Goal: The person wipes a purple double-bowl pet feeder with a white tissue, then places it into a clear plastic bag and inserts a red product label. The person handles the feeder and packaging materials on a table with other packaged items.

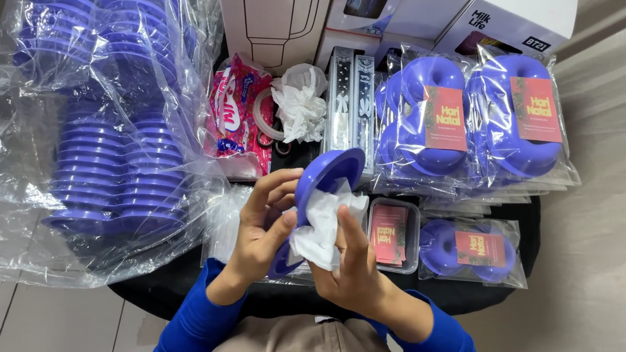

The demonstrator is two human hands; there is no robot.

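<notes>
Gripped at its rim by the left hand (pixel 262 228), a purple plastic plate (pixel 323 192) stood tilted at lower centre; the right hand (pixel 346 267) pinched a white tissue (pixel 323 227) against it. Judged light, stiff, slick: best held by the rim. Beyond, bagged plates (pixel 479 119) lay on the counter (pixel 470 294).

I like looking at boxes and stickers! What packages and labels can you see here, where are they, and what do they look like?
White box: top middle, with a line drawing of a handled cup.
White box: top right, plain with small dark print.
Bagged purple plates: right, each with a red card label.
Smaller bagged plate: lower right, red label.
Clear tub: beside the right hand, holding red cards.
Pink snack packet: centre left.
</notes>
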